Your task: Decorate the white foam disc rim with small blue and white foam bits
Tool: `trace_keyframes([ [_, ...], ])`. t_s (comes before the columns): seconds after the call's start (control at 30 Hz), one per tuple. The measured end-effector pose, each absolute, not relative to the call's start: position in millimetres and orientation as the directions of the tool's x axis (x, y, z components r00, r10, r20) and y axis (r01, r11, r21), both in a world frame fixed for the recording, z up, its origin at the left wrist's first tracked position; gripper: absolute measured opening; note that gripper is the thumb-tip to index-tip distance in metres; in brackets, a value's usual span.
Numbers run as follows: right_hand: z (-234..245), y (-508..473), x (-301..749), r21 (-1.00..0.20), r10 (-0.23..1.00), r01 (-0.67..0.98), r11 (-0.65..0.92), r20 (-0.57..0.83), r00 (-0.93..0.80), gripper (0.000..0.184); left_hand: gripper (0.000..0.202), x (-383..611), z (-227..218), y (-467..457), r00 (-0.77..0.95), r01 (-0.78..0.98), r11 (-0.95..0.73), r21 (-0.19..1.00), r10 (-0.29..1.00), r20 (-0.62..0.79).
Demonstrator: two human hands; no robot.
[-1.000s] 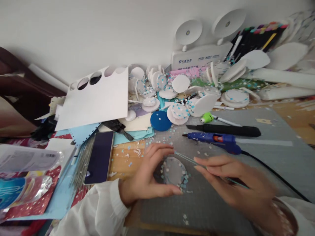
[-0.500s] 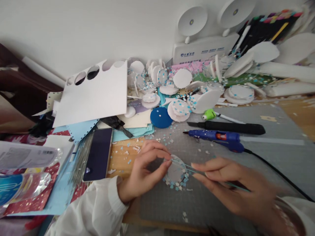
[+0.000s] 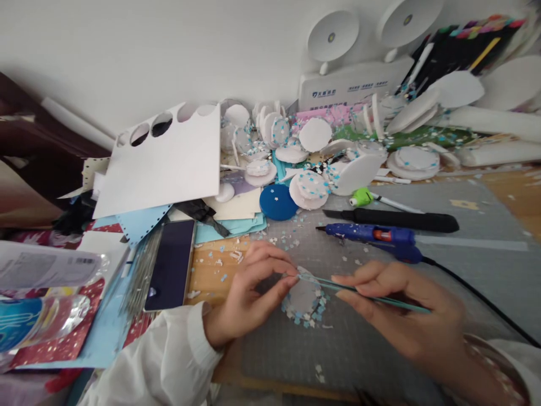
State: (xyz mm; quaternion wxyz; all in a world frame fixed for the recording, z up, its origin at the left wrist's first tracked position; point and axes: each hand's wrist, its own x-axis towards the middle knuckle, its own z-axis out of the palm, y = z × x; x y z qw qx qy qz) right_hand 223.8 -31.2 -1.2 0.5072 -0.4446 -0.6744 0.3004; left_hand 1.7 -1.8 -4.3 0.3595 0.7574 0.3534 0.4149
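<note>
My right hand grips a pair of teal tweezers between thumb and fingers, the prongs pointing left. Their tips meet the fingertips of my left hand, whose thumb and index finger are pinched together. Whatever lies in that pinch is too small to make out. Just below the tips is a round, pale disc, its lower rim ringed with tiny blue and white flower-shaped pieces. I cannot tell whether my left fingers touch the disc. It is over a grey cutting mat.
Behind my right hand lie a blue glue gun with its cord, and a black cutter. White discs crowd the back beside a blue disc. A phone, thin wires and a plastic bottle are at left.
The tweezers in my right hand have come slightly steadier and their prongs look closer together. My left hand keeps its pinch at nearly the same place. The view has shifted a little.
</note>
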Motion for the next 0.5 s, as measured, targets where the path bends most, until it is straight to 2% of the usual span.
trace_keyframes([
  [0.17, -1.1, -28.9, 224.1, -0.864, 0.905, 0.269, 0.425, 0.413, -0.104, 0.021, 0.006, 2.5, -5.9, -2.6, 0.397, 0.242, -0.481, 0.843, 0.842, 0.366],
  [0.3, 2.4, -26.4, 224.4, -0.859, 0.904, 0.292, 0.419, 0.426, -0.044, 0.02, 0.008, 2.4, -7.8, -3.0, 0.366, 0.246, -0.464, 0.851, 0.857, 0.362],
  [0.4, 9.5, -26.3, 226.5, -0.774, 0.849, 0.393, 0.497, 0.526, -0.038, 0.02, 0.009, 0.5, -8.0, -3.4, 0.323, 0.239, -0.447, 0.862, 0.874, 0.364],
  [0.5, 19.7, -27.0, 227.4, -0.654, 0.787, 0.473, 0.59, 0.595, -0.16, 0.013, 0.013, -1.3, -5.3, -3.4, 0.311, 0.215, -0.442, 0.871, 0.876, 0.368],
])
